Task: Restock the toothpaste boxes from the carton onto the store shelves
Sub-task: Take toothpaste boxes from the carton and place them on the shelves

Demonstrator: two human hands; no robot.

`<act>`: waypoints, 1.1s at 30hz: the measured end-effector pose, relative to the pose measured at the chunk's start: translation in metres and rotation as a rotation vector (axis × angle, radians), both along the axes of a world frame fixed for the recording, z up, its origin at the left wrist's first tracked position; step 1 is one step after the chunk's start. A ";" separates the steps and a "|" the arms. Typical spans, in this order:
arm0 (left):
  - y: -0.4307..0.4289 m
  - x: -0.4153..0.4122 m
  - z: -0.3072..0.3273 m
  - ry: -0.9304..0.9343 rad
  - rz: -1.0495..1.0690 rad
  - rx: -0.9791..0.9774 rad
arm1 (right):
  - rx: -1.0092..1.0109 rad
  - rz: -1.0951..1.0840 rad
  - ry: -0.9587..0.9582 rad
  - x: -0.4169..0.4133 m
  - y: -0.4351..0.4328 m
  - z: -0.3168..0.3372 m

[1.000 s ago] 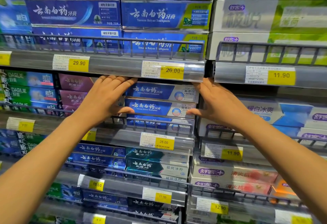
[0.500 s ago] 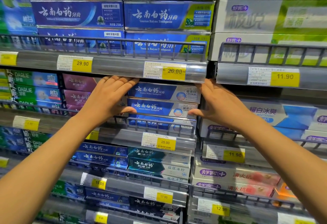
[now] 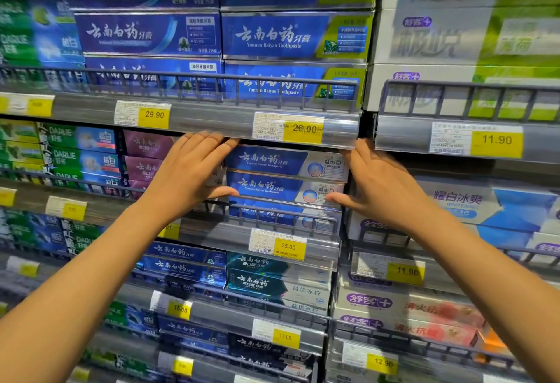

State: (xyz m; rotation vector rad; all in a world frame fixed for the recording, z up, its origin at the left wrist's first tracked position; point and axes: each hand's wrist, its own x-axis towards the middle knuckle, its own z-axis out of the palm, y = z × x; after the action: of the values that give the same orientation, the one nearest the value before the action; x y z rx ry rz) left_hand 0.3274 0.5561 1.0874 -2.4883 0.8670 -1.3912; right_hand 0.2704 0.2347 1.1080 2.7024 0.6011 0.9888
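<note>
A stack of blue-and-white toothpaste boxes (image 3: 269,160) lies on the second shelf behind a wire rail (image 3: 272,214), above the 25.00 price tag (image 3: 288,246). My left hand (image 3: 188,176) lies flat against the stack's left end, fingers straight up to the shelf above, thumb along the second box (image 3: 266,187). My right hand (image 3: 381,185) presses the right end the same way, thumb touching that box's right part. No carton is in view.
The shelf above carries large blue boxes (image 3: 272,37) over a 26.00 tag (image 3: 303,129). Purple boxes (image 3: 142,155) sit left of my left hand and white boxes (image 3: 460,201) on the right. Lower shelves hold several more rows.
Both hands stay at the two ends of the stack. The view has shifted only slightly.
</note>
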 end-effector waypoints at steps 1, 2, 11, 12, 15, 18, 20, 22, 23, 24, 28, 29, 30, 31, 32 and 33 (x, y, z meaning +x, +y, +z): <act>0.002 -0.003 -0.001 0.014 0.025 -0.004 | -0.023 0.012 -0.041 0.000 0.000 -0.002; 0.005 -0.006 -0.002 0.034 0.047 -0.006 | -0.041 0.031 -0.072 -0.001 0.001 -0.004; 0.029 -0.037 -0.011 0.165 0.195 -0.087 | -0.171 0.226 -0.192 -0.005 0.039 -0.014; 0.033 -0.037 -0.011 0.164 0.194 -0.098 | -0.176 0.228 -0.189 -0.005 0.047 -0.017; 0.049 -0.033 -0.012 0.149 0.186 -0.097 | -0.176 0.224 -0.172 -0.002 0.077 -0.022; 0.068 -0.019 -0.011 0.141 0.192 -0.083 | -0.168 0.214 -0.167 0.003 0.109 -0.023; 0.080 -0.009 -0.008 0.134 0.179 -0.056 | -0.166 0.203 -0.181 0.010 0.130 -0.023; 0.092 0.001 -0.004 0.108 0.139 -0.027 | -0.171 0.169 -0.199 0.018 0.149 -0.021; 0.098 0.005 -0.002 0.095 0.115 -0.013 | -0.178 0.138 -0.200 0.022 0.158 -0.020; 0.105 0.009 -0.001 0.080 0.088 -0.002 | -0.186 0.106 -0.204 0.026 0.166 -0.019; 0.133 0.026 -0.003 0.011 -0.013 0.025 | -0.165 0.011 -0.243 0.037 0.187 -0.019; 0.138 0.030 -0.004 0.004 -0.026 0.034 | -0.155 -0.012 -0.252 0.038 0.191 -0.019; 0.142 0.034 -0.004 -0.001 -0.035 0.047 | -0.147 -0.036 -0.258 0.038 0.194 -0.019; 0.146 0.037 -0.004 -0.008 -0.040 0.062 | -0.138 -0.061 -0.262 0.038 0.198 -0.019; 0.150 0.040 -0.002 -0.015 -0.045 0.074 | -0.130 -0.082 -0.265 0.037 0.202 -0.018; 0.153 0.043 0.000 -0.017 -0.053 0.082 | -0.125 -0.099 -0.262 0.037 0.205 -0.018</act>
State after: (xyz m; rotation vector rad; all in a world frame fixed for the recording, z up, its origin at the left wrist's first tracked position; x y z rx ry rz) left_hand 0.3702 0.7092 1.0877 -2.4061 0.9729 -1.3616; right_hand 0.3074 0.4395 1.0901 2.4158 0.4572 1.2085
